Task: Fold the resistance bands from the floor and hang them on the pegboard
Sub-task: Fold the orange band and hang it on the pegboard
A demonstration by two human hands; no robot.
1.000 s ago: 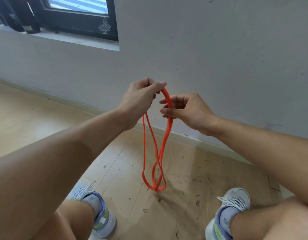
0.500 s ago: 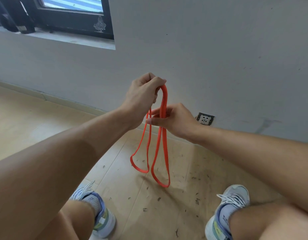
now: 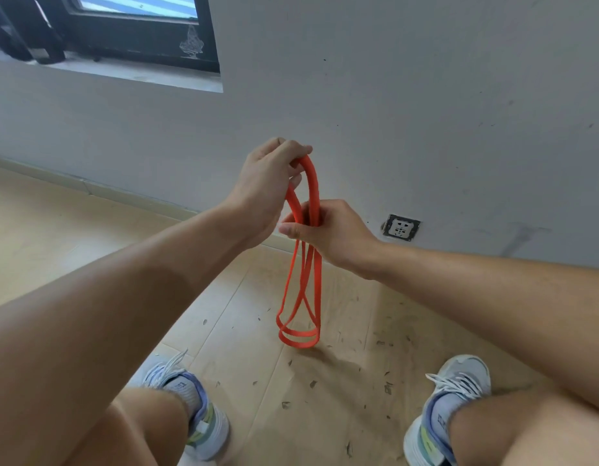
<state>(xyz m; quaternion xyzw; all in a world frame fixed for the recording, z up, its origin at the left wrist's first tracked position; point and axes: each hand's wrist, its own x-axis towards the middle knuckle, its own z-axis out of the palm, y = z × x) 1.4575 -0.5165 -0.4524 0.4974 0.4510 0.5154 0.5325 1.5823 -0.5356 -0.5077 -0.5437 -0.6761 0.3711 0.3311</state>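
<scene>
In front of the grey wall [image 3: 409, 95], above the wooden floor [image 3: 224, 314], the left hand [image 3: 264, 186] curls its fingers round the top bend of the orange resistance band [image 3: 303, 290]. Just below it, the right hand [image 3: 328, 230] grips the gathered strands in a closed fist, and the doubled loops hang down between two sneakered feet, a wall socket [image 3: 401, 227] beyond.
</scene>
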